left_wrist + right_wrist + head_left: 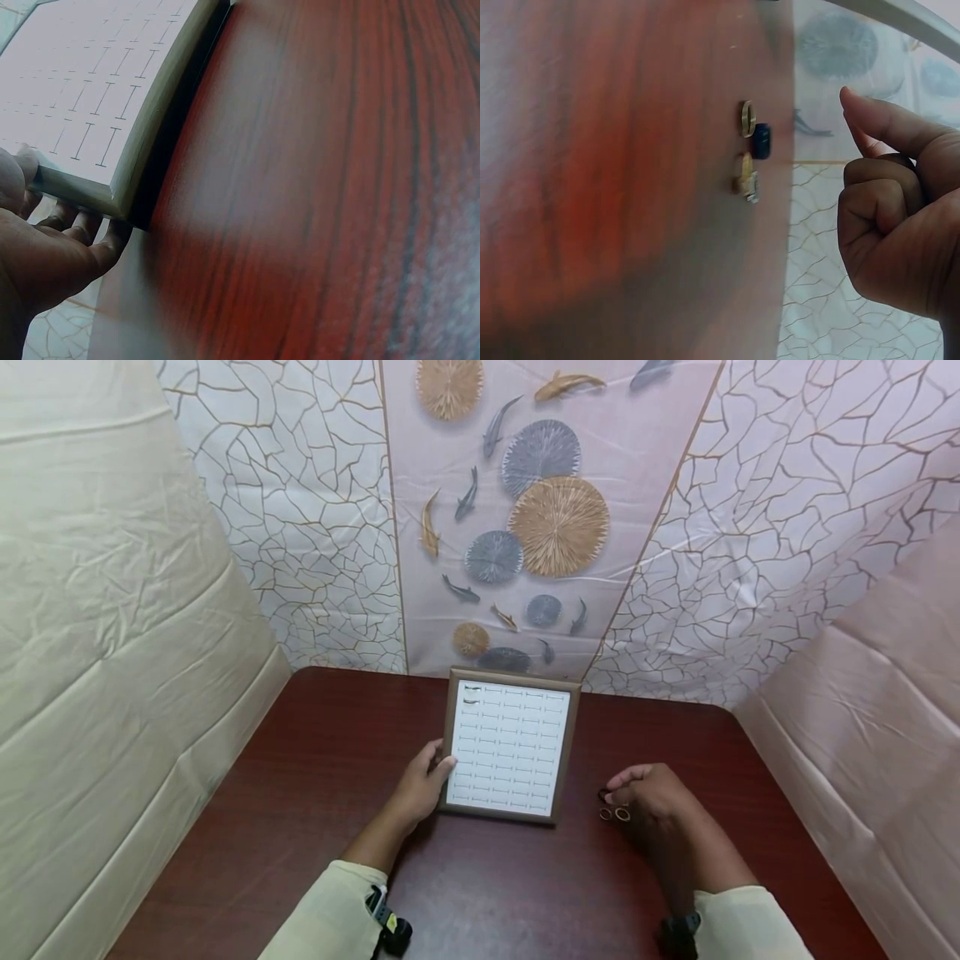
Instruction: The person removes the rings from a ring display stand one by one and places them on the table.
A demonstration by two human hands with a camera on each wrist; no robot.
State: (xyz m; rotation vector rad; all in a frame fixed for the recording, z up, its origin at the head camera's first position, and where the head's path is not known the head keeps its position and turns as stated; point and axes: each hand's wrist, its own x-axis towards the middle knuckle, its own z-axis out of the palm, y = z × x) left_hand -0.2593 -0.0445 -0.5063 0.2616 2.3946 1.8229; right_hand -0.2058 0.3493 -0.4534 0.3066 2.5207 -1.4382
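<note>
Left hand (423,785), lower centre of the frame: its thumb lies over the front edge and its other fingers curl beneath, gripping a rectangular brown frame with a white panel of short printed bars (510,747). The forearm slants up from the bottom edge. Right hand (660,793), lower right: three fingers are folded toward the palm, the index finger and thumb are brought forward, and the wrist is bent so that the tips point leftward. In the right wrist view no ring is seen between those tips.

Near these fingertips, on the tabletop, lies a small group: a dark blue, band-like ring (761,141), a slim gold-coloured ring standing on edge (748,120), and, lower in that view, a gold-coloured ring (745,172) with a silvery piece (752,187) against it. The step in hand is judged to be singling out one ring while the panel is steadied; the next move would call for a fine thumb-and-index pinch that leaves the neighbouring rings undisturbed.

Farther out, two small gold-coloured pieces (471,694) sit at the panel's upper left, one above the other; the other bars appear unfilled. Pale sleeves (330,910) enter from the bottom edge. Beneath is a reddish-brown wood-grain table (322,777); behind it hangs a patterned cloth (322,527).
</note>
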